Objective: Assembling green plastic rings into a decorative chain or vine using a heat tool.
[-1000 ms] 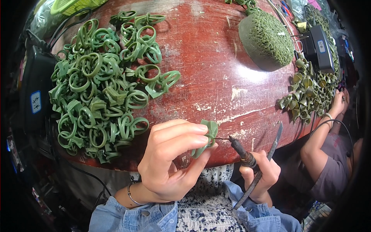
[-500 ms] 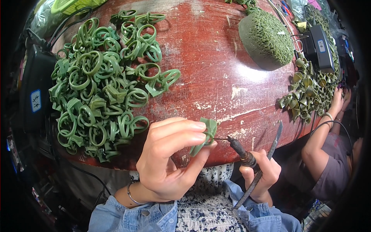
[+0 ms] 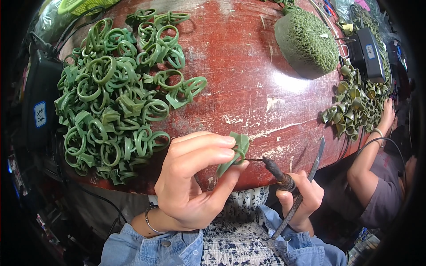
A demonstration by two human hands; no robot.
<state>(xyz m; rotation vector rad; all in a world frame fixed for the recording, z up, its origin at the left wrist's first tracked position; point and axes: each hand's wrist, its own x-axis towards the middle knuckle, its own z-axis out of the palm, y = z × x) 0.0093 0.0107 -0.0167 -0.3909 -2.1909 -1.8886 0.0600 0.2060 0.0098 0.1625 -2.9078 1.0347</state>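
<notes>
My left hand (image 3: 188, 184) pinches a small green wax ring (image 3: 240, 142) with a flat tab between thumb and fingertips, just above the table's near edge. My right hand (image 3: 306, 197) is closed around a dark pen-like heating tool (image 3: 276, 171) with a thin needle tip. That tip points left and reaches the ring beside my left thumb; whether it touches is too small to tell. A long, narrow metal file-like blade (image 3: 317, 160) also sits in my right hand, slanting up past the fingers. A big heap of similar green rings (image 3: 104, 115) lies to the left.
A round green block with a rough, bristly top (image 3: 306, 44) stands far right on the worn red table (image 3: 230, 57). Olive-green curled pieces (image 3: 353, 104) lie beyond it, near a black box (image 3: 371, 55). Another black box (image 3: 42, 95) stands left. A co-worker's arm (image 3: 366, 159) reaches in at right.
My left hand and the ring have shifted very slightly left, and the ring is tilted a little differently. My right hand keeps the same grip on both tools.
</notes>
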